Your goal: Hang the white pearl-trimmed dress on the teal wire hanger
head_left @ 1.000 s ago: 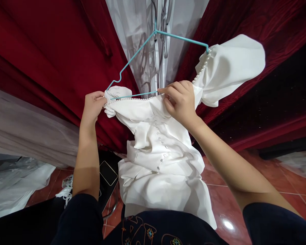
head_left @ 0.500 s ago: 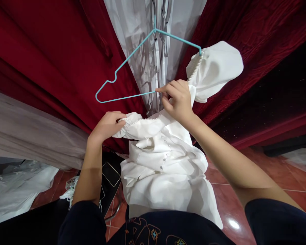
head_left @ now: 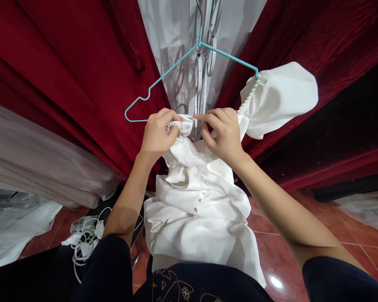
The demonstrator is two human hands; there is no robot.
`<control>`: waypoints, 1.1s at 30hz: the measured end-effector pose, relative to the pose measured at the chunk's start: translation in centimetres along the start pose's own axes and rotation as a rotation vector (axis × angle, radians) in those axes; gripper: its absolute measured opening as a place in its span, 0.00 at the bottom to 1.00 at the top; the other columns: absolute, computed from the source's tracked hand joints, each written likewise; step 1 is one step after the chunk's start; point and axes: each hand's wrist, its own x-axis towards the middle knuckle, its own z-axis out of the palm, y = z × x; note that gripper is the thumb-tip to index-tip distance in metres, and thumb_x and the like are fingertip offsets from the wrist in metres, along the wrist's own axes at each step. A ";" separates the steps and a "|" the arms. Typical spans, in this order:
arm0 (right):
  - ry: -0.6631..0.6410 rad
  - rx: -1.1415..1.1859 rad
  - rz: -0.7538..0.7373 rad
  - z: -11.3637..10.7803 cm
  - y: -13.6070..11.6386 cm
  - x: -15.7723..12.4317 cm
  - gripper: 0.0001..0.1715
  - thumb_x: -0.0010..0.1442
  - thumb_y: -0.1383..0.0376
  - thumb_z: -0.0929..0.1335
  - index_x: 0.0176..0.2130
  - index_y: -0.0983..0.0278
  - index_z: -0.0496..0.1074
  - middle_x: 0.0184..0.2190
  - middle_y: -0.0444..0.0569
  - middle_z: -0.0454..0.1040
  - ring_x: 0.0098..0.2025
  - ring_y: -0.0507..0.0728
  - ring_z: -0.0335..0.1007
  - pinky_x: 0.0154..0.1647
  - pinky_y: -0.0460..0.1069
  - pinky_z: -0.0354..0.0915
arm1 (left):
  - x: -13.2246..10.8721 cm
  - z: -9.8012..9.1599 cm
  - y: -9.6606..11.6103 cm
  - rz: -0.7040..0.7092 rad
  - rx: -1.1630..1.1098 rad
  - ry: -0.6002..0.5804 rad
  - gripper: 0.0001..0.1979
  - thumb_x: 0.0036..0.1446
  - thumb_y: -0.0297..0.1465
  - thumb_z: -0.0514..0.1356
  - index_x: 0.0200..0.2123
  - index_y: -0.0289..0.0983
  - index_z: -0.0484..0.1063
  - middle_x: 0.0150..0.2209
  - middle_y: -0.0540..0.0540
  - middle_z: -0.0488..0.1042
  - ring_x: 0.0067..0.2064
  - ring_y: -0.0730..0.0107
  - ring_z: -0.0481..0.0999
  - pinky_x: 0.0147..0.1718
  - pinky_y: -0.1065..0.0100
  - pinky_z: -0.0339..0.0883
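Observation:
A white dress (head_left: pixel 195 201) with covered buttons and a pearl-trimmed neckline hangs in folds in front of me. Its right shoulder and puffed sleeve (head_left: pixel 280 98) sit over the right end of a light-blue hanger (head_left: pixel 173 69). My left hand (head_left: pixel 160 132) is closed on the dress's left shoulder, bunched with its pearl edging, up against the hanger's bottom bar. Facing it, my right hand (head_left: pixel 222 132) is closed on the hanger's bottom bar, index finger stretched along it. The hanger's left end sticks out bare beyond my left hand.
Dark red curtains (head_left: pixel 66 71) flank a white metal frame (head_left: pixel 204 84) behind the hanger. White cables (head_left: pixel 85 247) lie at lower left near a black surface. Pale tulle fabric (head_left: pixel 25 222) reaches the red tiled floor (head_left: pixel 286 251).
My left hand has risen and moved right with the bunched left shoulder, from below the hanger to its bottom bar. My right hand keeps its hold on the bar.

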 end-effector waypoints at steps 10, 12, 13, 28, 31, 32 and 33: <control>0.196 -0.059 0.032 -3.1 1.9 2.2 0.20 0.66 0.65 0.68 0.57 0.56 0.76 0.55 0.58 0.76 0.61 0.68 0.70 0.65 0.69 0.64 | -0.9 0.7 -1.1 -0.099 0.049 0.049 0.21 0.58 0.19 0.56 0.53 0.42 0.70 0.44 0.47 0.81 0.45 0.58 0.81 0.50 0.57 0.70; 0.346 -0.118 0.056 -3.7 4.1 2.9 0.26 0.61 0.65 0.72 0.58 0.59 0.76 0.56 0.61 0.76 0.62 0.70 0.71 0.67 0.70 0.63 | -0.9 0.6 -1.2 -0.067 0.081 0.027 0.22 0.57 0.19 0.56 0.53 0.42 0.72 0.45 0.47 0.82 0.47 0.57 0.82 0.54 0.55 0.69; 0.379 -0.121 0.073 -4.0 5.3 3.2 0.27 0.59 0.65 0.74 0.58 0.61 0.77 0.55 0.62 0.77 0.60 0.69 0.73 0.65 0.69 0.65 | -1.0 0.5 -1.2 -0.046 0.104 0.014 0.20 0.58 0.20 0.57 0.52 0.42 0.73 0.45 0.47 0.83 0.48 0.56 0.82 0.54 0.55 0.68; 0.612 -0.141 0.439 -8.3 17.7 4.5 0.06 0.52 0.76 0.75 0.31 0.69 0.86 0.30 0.55 0.83 0.29 0.52 0.75 0.30 0.55 0.59 | -1.2 -0.9 -1.1 -0.011 0.104 0.008 0.15 0.66 0.22 0.55 0.47 0.40 0.80 0.46 0.47 0.86 0.47 0.56 0.81 0.52 0.57 0.64; 0.634 -0.102 0.643 -7.7 20.0 3.0 0.13 0.48 0.84 0.73 0.26 0.69 0.83 0.25 0.55 0.80 0.25 0.50 0.70 0.28 0.55 0.57 | -1.3 -1.1 -1.1 -0.022 0.078 0.058 0.12 0.64 0.22 0.58 0.42 0.40 0.80 0.42 0.49 0.85 0.43 0.58 0.81 0.52 0.57 0.65; 0.639 -0.076 0.645 -7.6 20.2 2.2 0.14 0.49 0.85 0.73 0.27 0.68 0.83 0.25 0.54 0.79 0.26 0.51 0.71 0.29 0.56 0.57 | -1.3 -1.1 -1.1 -0.021 0.063 0.070 0.11 0.64 0.22 0.59 0.41 0.40 0.80 0.41 0.49 0.85 0.42 0.59 0.81 0.52 0.58 0.65; 0.665 -0.054 0.609 -7.5 20.0 1.2 0.15 0.51 0.84 0.72 0.28 0.67 0.83 0.27 0.54 0.79 0.28 0.51 0.71 0.31 0.57 0.59 | -1.3 -1.0 -1.1 -0.019 0.052 0.082 0.11 0.63 0.21 0.59 0.41 0.39 0.81 0.40 0.49 0.85 0.42 0.59 0.81 0.52 0.58 0.65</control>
